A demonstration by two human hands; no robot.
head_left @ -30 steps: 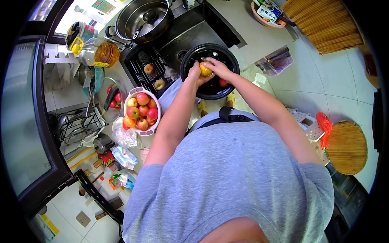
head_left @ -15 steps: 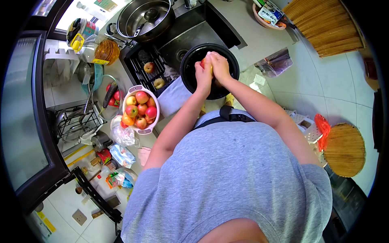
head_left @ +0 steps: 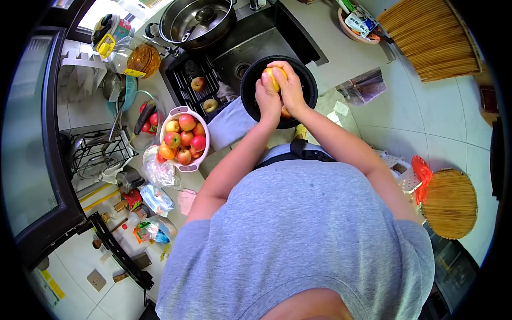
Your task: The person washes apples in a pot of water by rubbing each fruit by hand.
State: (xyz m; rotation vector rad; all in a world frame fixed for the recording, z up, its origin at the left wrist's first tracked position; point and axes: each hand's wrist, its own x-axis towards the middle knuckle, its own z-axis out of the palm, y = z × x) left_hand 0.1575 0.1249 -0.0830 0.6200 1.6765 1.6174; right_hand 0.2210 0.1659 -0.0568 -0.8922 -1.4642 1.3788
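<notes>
Over a black bowl (head_left: 250, 109) at the sink's front edge, both my hands are wrapped round one apple (head_left: 277, 78) whose yellow side shows. My left hand (head_left: 266, 98) grips it from the left, and my right hand (head_left: 292, 88) covers it from above and the right. Below my wrists, part of another apple (head_left: 286, 112) lies in the bowl; the rest of the bowl's contents is hidden. To the left, a white colander (head_left: 188, 167) is heaped with several red and yellow apples (head_left: 186, 138). Two more apples (head_left: 198, 84) rest on the black rack in the sink.
The dark sink (head_left: 266, 34) lies beyond the bowl, with a large steel pot (head_left: 224, 32) at its left. An oil bottle (head_left: 143, 61), plastic bags (head_left: 159, 170) and a dish rack (head_left: 101, 152) crowd the left counter. A pink basket (head_left: 346, 29) stands back right.
The apple has turned between my hands: its yellow side now shows where red showed before. My fingers have shifted round it. The whole view has moved slightly.
</notes>
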